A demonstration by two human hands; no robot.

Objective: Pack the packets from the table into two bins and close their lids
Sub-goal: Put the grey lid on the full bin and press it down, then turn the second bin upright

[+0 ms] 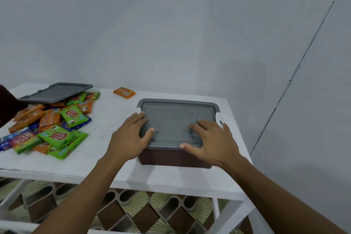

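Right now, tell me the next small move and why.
Probably press the grey lid down onto the brown bin until it seats: the left hand and right hand both lie flat on it, and I cannot tell whether its white clips have caught. The pile of packets can wait.

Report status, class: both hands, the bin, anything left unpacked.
Pressing flat: left hand and right hand on grey lid of brown bin. Unpacked: packet pile under second lid, on table. Nothing blocking.
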